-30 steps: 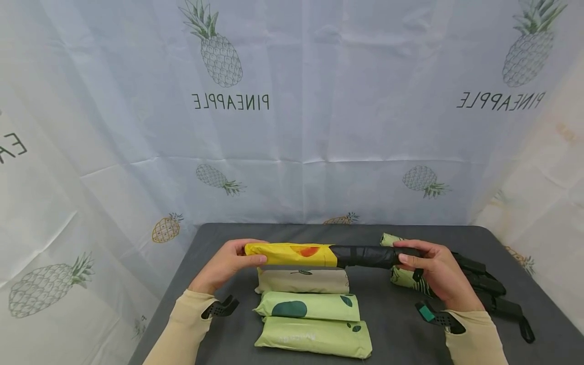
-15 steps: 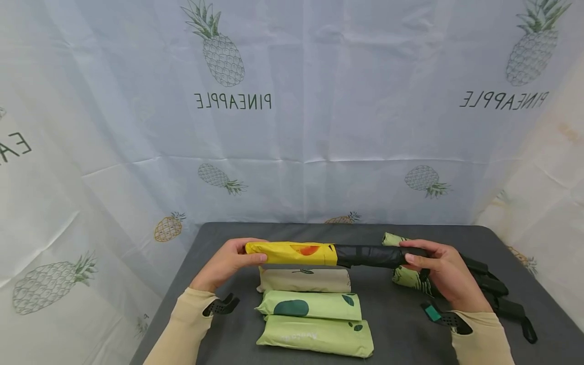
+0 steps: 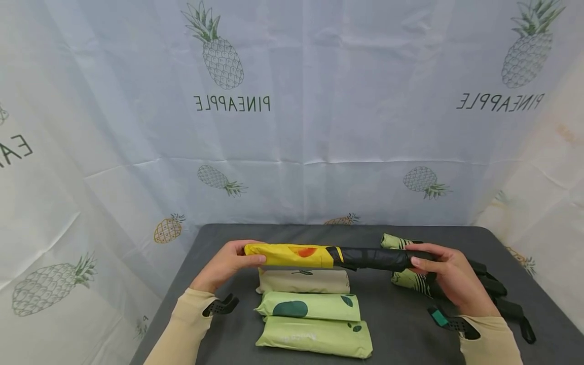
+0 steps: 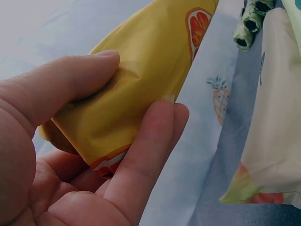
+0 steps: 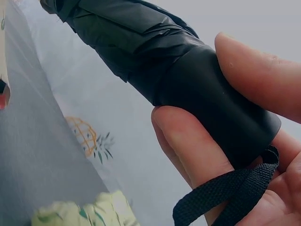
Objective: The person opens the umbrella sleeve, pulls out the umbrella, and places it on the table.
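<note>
My left hand (image 3: pixel 228 266) pinches the closed end of a yellow fabric umbrella sleeve (image 3: pixel 285 255) printed with citrus slices. In the left wrist view, the thumb presses the sleeve (image 4: pixel 127 80) from above and the fingers support it below. A folded black umbrella (image 3: pixel 376 258) extends rightward from the sleeve's mouth, its other end hidden inside. My right hand (image 3: pixel 451 276) holds the umbrella by its smooth black handle (image 5: pixel 207 94), thumb on one side and fingers on the other. A black wrist strap (image 5: pixel 207 193) loops from the handle's end. Both are held level above the table.
A cream sleeve (image 3: pixel 303 281) and two light green sleeves (image 3: pixel 315 305) lie in a row on the dark grey table (image 3: pixel 383 324). Green folded umbrellas (image 3: pixel 410 280) with black handles (image 3: pixel 511 307) lie at the right, partly behind my right hand. A pineapple-print curtain (image 3: pixel 301 126) hangs behind.
My right hand has moved rightward, and more of the black umbrella shows beyond the sleeve's mouth, including a yellow stripe. My left hand stays almost in place, still gripping the sleeve's end.
</note>
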Action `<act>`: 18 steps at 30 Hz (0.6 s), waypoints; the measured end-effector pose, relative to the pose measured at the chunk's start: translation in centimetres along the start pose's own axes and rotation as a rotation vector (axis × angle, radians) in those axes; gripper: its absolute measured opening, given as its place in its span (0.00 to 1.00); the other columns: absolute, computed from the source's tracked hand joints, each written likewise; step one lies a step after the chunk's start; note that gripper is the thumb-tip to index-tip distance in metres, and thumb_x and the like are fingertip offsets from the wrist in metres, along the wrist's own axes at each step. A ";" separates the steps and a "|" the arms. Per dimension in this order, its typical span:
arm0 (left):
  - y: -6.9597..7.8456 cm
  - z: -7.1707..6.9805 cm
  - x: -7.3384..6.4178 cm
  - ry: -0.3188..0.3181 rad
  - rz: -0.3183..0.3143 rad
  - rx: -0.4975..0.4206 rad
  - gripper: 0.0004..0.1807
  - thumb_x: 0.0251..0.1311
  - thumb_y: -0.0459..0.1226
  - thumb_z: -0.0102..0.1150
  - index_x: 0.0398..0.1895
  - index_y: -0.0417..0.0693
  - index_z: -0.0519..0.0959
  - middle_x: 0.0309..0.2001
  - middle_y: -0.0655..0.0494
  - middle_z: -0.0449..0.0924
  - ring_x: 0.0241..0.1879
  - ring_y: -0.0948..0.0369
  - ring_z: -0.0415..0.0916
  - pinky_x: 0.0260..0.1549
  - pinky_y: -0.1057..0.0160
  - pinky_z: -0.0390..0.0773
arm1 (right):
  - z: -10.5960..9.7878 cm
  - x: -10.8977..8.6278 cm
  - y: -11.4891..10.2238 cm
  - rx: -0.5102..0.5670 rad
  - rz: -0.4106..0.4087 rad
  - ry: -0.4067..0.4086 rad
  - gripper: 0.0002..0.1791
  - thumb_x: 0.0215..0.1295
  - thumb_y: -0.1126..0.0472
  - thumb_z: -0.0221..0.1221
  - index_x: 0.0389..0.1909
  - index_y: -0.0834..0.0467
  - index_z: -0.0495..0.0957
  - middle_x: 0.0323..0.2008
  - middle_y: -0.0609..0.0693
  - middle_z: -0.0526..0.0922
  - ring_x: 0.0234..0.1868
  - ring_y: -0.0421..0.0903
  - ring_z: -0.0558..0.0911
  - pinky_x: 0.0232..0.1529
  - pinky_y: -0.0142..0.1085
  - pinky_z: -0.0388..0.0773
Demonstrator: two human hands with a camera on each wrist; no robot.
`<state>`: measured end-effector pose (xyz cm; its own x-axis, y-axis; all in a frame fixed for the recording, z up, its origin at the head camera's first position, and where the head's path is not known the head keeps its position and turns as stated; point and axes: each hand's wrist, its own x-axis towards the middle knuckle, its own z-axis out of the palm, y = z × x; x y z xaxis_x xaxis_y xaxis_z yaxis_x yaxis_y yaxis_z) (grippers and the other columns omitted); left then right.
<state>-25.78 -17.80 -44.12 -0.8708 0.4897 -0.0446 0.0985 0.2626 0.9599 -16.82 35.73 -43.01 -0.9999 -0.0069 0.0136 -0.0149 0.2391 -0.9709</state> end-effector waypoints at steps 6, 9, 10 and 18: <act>-0.3 -0.2 0.0 0.006 -0.008 -0.007 0.23 0.70 0.45 0.74 0.66 0.54 0.85 0.57 0.49 0.87 0.52 0.45 0.85 0.57 0.43 0.86 | -2.3 -0.5 0.1 -0.024 0.006 -0.013 0.21 0.79 0.63 0.63 0.69 0.56 0.83 0.54 0.25 0.82 0.47 0.38 0.89 0.47 0.36 0.87; -0.5 -0.3 0.0 0.013 -0.015 -0.012 0.24 0.70 0.45 0.74 0.66 0.52 0.84 0.58 0.49 0.87 0.53 0.50 0.86 0.60 0.41 0.85 | -3.7 -0.9 0.3 0.013 0.022 -0.020 0.20 0.80 0.64 0.62 0.69 0.54 0.83 0.54 0.24 0.82 0.47 0.39 0.91 0.45 0.33 0.86; -0.5 -0.4 0.0 0.014 -0.019 -0.018 0.24 0.69 0.45 0.74 0.66 0.51 0.84 0.59 0.49 0.87 0.54 0.52 0.86 0.61 0.41 0.85 | -4.1 -1.1 0.4 0.031 0.034 -0.023 0.20 0.80 0.64 0.62 0.69 0.52 0.84 0.54 0.24 0.82 0.47 0.40 0.92 0.44 0.32 0.85; -1.6 -0.4 0.7 0.015 -0.046 -0.035 0.25 0.69 0.44 0.74 0.65 0.44 0.84 0.57 0.48 0.87 0.54 0.55 0.86 0.65 0.41 0.83 | -6.5 -2.6 1.8 0.124 0.084 -0.020 0.21 0.81 0.68 0.59 0.67 0.49 0.85 0.53 0.22 0.82 0.46 0.40 0.93 0.36 0.26 0.78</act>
<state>-26.77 -18.22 -45.54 -0.8813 0.4648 -0.0853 0.0412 0.2553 0.9660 -14.31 42.48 -43.22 -0.9973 -0.0113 -0.0722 0.0704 0.1177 -0.9905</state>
